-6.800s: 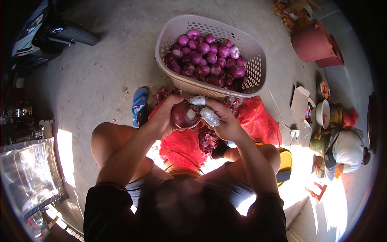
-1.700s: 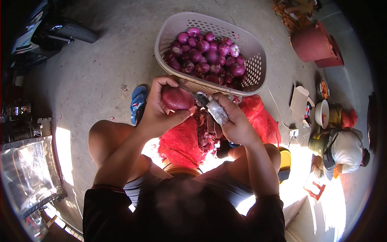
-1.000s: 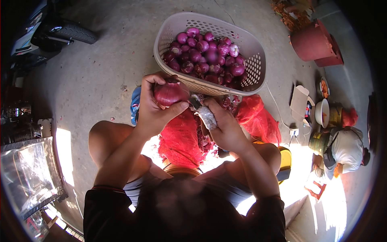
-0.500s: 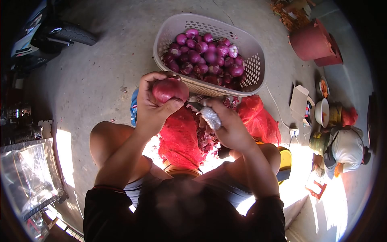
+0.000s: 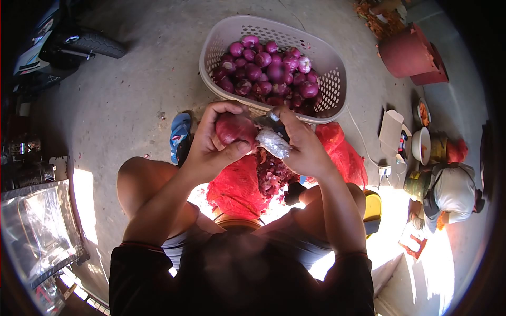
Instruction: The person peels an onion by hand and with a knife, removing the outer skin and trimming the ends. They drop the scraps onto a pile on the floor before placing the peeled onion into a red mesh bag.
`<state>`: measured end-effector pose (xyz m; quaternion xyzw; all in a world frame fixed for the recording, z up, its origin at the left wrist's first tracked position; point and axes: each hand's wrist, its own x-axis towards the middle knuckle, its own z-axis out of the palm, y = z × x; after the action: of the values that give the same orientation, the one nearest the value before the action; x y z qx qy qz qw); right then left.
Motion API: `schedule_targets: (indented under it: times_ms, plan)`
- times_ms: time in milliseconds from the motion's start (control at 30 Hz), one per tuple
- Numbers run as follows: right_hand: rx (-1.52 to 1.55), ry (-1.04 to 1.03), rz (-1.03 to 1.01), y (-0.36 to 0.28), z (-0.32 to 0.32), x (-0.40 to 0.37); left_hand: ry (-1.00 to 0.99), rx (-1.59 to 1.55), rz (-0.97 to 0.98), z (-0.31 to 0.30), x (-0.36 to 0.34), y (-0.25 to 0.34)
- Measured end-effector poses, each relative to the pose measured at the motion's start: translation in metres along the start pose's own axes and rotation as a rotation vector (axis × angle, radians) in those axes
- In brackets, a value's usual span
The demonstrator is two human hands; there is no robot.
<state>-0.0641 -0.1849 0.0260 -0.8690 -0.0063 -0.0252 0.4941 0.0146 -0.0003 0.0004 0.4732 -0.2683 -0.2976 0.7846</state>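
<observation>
Round red onion (image 5: 235, 129) in left grip (image 5: 210, 152), silver-wrapped tool (image 5: 273, 144) in right grip (image 5: 307, 149).

I find the far side of the onion (image 5: 235, 131) covered by the left hand (image 5: 204, 154). The right hand (image 5: 308, 152) hides part of the silver-wrapped tool (image 5: 273, 144); its working end is dark and blurred, so I cannot confirm its shape or contact. Lower bulbs (image 5: 253, 71) in the basket (image 5: 312, 45) are concealed beneath upper ones. The upper end of the red net bag (image 5: 235, 185) is obscured behind the left hand. Motorcycle (image 5: 39, 60): cropped by the dark lens border. Orange pieces (image 5: 423, 112) in a dish: too small to identify. Scrap heap (image 5: 374, 22): cut by the top edge.
</observation>
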Motion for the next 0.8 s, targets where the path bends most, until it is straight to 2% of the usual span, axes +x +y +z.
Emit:
schedule_targets:
  times_ms: [133, 367, 467, 800]
  plan:
    - [-0.061, -0.014, -0.039, -0.006, -0.002, 0.003, -0.048, -0.12, -0.037, 0.001, 0.0, 0.002]
    - [-0.12, -0.012, -0.175, 0.003, -0.001, 0.008, -0.038, -0.1, -0.108, 0.001, -0.001, 0.005]
    - [-0.111, -0.089, -0.156, 0.007, -0.003, 0.006, -0.053, -0.097, -0.089, 0.0, -0.001, 0.004]
    - [-0.047, 0.004, -0.127, 0.003, 0.001, 0.008, -0.061, -0.092, -0.082, 0.001, -0.001, 0.006]
